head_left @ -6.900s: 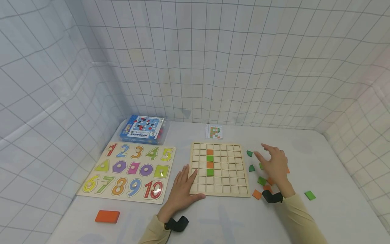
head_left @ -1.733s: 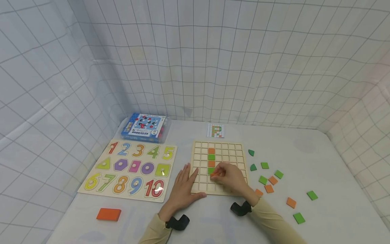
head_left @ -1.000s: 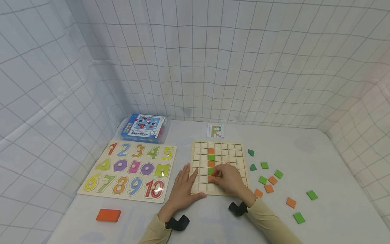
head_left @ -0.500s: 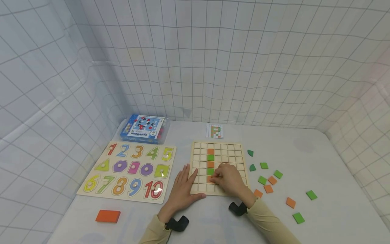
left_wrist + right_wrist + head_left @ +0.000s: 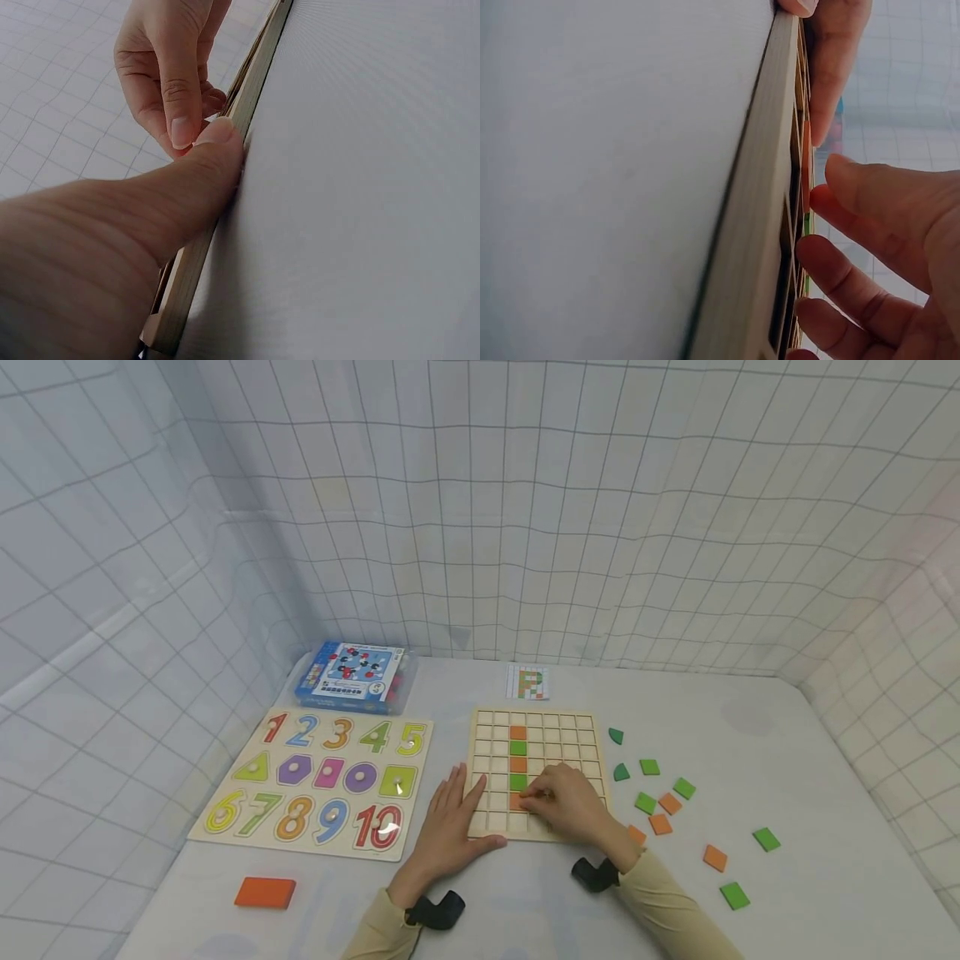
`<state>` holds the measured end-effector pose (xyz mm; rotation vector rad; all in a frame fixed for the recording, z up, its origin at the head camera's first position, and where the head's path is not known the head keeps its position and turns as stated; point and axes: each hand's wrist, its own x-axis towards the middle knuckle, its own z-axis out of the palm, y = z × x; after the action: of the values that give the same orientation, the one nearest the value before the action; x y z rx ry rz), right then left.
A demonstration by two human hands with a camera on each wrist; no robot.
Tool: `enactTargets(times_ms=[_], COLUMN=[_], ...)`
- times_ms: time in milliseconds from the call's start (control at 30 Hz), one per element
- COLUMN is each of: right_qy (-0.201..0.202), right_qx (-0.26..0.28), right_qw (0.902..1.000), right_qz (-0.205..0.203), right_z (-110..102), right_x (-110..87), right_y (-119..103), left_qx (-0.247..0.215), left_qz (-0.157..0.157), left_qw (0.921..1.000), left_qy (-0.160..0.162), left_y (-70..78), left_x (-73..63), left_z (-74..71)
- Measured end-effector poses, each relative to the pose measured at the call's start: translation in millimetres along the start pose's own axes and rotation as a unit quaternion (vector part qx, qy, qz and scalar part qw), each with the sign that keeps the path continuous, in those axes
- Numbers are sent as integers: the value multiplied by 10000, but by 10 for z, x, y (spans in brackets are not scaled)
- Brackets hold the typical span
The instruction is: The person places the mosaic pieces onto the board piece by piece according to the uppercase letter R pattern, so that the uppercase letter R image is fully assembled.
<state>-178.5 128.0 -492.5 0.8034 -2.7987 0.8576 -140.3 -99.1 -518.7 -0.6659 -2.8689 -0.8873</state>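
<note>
A pale wooden grid board lies in front of me. Its third column bears alternating orange and green square tiles; the nearest orange tile lies in its cell, below a green tile. My right hand reaches over the board with thumb and index fingertips at that orange tile's right edge. In the right wrist view a gap shows between the thumb and the index finger. Spread over the board's left edge rests my left hand, its thumb along the front edge.
Loose green and orange squares and two dark green quarter-round pieces lie right of the board. A pattern card lies behind it. Leftward are a number puzzle, a boxed molecule set and an orange block.
My right hand has come from the loose pieces to the board with an orange tile, which now lies flat in the cell below the last green one. The left hand stays put.
</note>
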Motion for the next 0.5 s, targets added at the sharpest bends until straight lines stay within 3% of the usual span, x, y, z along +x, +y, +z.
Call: enactTargets(times_ms=[233,500], right_qy=[61,893], right_qx=[253,248], right_qw=[9996,9957], right_qz=[77,5], right_z=[-81,-245], right_x=[-49,-84], right_y=[35,216], left_qx=[8,57], left_qz=[6,3], left_qw=[10000,10000], left_qy=[18,42], left_y=[5,-14], left_x=[2,2], left_z=[-3,15])
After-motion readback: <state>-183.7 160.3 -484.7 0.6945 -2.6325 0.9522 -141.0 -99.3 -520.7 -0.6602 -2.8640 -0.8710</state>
